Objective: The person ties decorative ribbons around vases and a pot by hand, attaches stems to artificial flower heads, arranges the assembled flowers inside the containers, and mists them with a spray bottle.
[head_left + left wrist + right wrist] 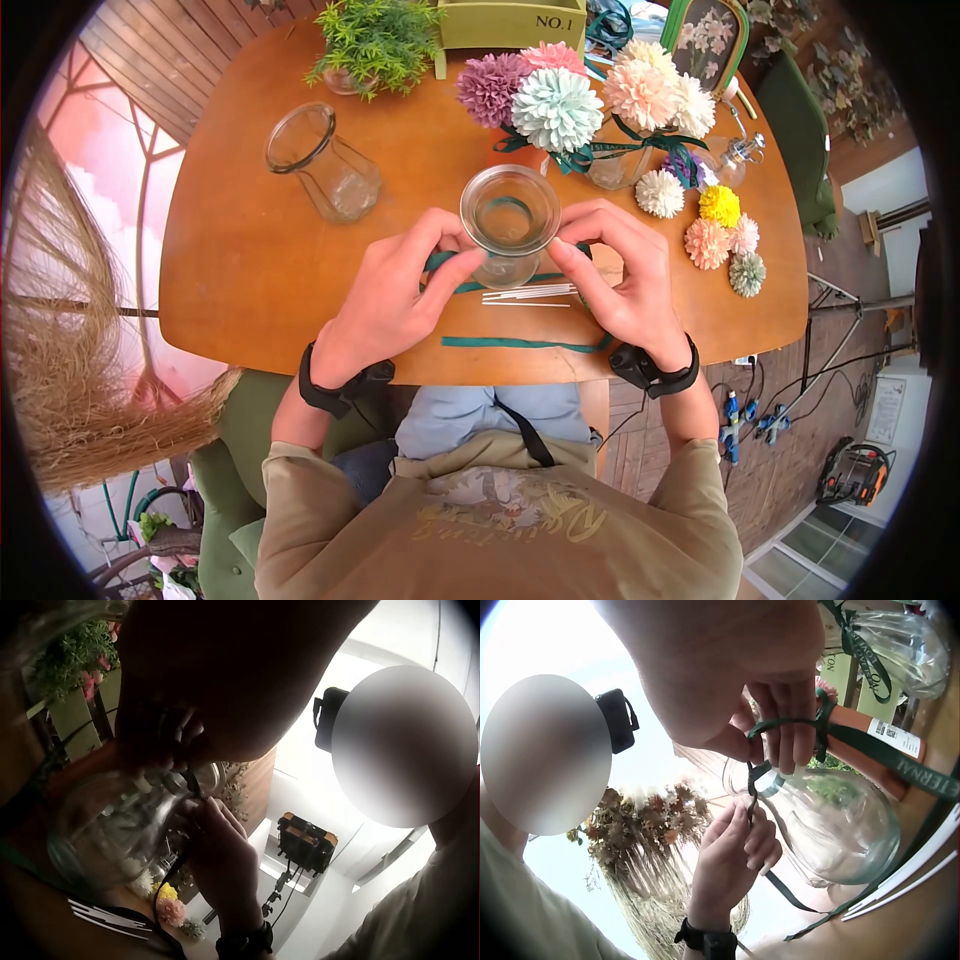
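Observation:
A clear glass vase (508, 268) with a flared rim stands on the table between the two hands. My left hand (392, 290) is at the left side of its neck and pinches a dark green ribbon (751, 801) between thumb and fingers. On the other side, my right hand (628, 268) pinches the same ribbon, which runs about the neck. In the right wrist view a printed length of ribbon (870, 746) trails away from the right hand. One ribbon tail (500, 343) lies along the table's front. White sticks (530, 294) lie just in front of the vase.
Another glass vase (350, 190) stands at the left, near a green plant (375, 45). Behind are a green box (500, 25) and pom-pom flowers (555, 110), some in an orange pot (870, 754). Several loose flower heads (708, 243) lie at the right.

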The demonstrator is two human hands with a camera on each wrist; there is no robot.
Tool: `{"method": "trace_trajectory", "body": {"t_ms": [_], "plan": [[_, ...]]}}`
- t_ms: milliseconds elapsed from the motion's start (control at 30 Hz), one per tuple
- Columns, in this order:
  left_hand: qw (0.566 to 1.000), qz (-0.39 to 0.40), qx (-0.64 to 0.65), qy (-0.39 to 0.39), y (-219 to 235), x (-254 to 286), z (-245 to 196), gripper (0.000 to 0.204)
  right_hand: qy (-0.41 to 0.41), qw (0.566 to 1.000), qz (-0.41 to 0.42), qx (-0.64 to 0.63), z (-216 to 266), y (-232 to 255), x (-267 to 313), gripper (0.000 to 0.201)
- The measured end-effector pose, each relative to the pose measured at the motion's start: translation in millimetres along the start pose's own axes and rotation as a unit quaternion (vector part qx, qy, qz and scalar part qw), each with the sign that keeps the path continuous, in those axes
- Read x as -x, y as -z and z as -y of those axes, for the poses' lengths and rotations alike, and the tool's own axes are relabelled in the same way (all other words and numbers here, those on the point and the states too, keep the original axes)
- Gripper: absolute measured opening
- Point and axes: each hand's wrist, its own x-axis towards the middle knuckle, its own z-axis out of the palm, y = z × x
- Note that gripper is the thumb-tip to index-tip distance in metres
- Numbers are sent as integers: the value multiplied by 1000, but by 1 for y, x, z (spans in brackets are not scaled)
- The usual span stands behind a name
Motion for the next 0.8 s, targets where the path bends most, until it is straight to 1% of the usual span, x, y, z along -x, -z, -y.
{"method": "trace_trajectory", "body": {"t_ms": [67, 100, 167, 200, 267, 300, 367, 400, 467, 500, 567, 600, 633, 667, 700, 733, 767, 800], "plan": [[990, 28, -130, -40, 6, -4, -7, 12, -4, 1000, 6, -9, -1, 0, 0, 7], [990, 28, -130, -39, 5, -5, -3, 12, -5, 1000, 7, -10, -1, 0, 0, 7], [980, -1, -117, -163, -1, -10, 6, 9, -10, 1000, 1, -10, -2, 0, 1, 5], [980, -1, -117, -163, 1, -10, 5, 9, -9, 1000, 1, -10, -2, 0, 1, 5], [982, -7, -141, -128, 6, -10, -3, 8, -53, 999, -6, -3, 0, 0, 3, 4], [982, -5, -141, -128, 6, -9, -1, 8, -54, 999, -7, -3, -1, 0, 3, 4], [981, -17, -141, -132, 4, -6, 3, 7, -19, 999, -4, 33, -6, 2, 2, 4], [981, -17, -141, -130, 4, -3, 2, 7, -19, 999, -3, 32, -6, 2, 2, 4], [995, -8, -84, -44, 5, 0, -1, 6, -3, 999, -4, 44, -5, 3, 0, 5], [996, -8, -84, -42, 4, 1, 0, 6, -4, 999, -3, 42, -7, 3, 0, 5], [1000, -6, -30, -9, 1, 1, 3, 8, 10, 998, -18, 64, -10, 4, -1, 6], [999, -7, -29, -9, -1, 5, 7, 8, 11, 998, -18, 64, -10, 5, 0, 6], [991, 11, 116, 61, -4, 11, 11, 10, 20, 994, -17, 110, -10, 8, 2, 7], [957, 30, 258, 130, -5, 15, 11, 12, 30, 988, -16, 154, -9, 9, 3, 8], [957, 30, 258, 130, -4, 17, 9, 12, 30, 987, -16, 154, -6, 8, 5, 8], [918, 83, 343, 180, -2, 18, 5, 14, 14, 985, -8, 170, 0, 6, 10, 9], [867, 136, 423, 226, -1, 18, 1, 15, 0, 982, 0, 186, 5, 4, 13, 10], [867, 137, 424, 225, -5, 19, 1, 15, 0, 982, 0, 188, 8, 2, 17, 10]]}}
